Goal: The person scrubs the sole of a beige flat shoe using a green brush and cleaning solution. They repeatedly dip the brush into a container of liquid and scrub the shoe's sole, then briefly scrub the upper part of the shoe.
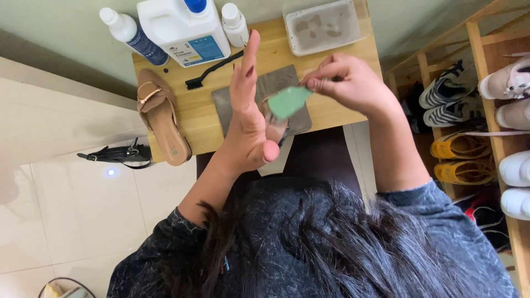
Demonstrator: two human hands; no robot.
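1. A soft green cloth (288, 101) is pinched between the curled fingers of the right hand (348, 83); its loose corner hangs just beside the left palm.
2. The left hand (251, 118) is held flat, fingers straight and together; a shoe (276, 128), mostly hidden, is propped against them.
3. A grey mat (276, 83) is seen beyond the fingertips, on the wooden table (204, 110); a tan sandal (161, 118) lies well apart.
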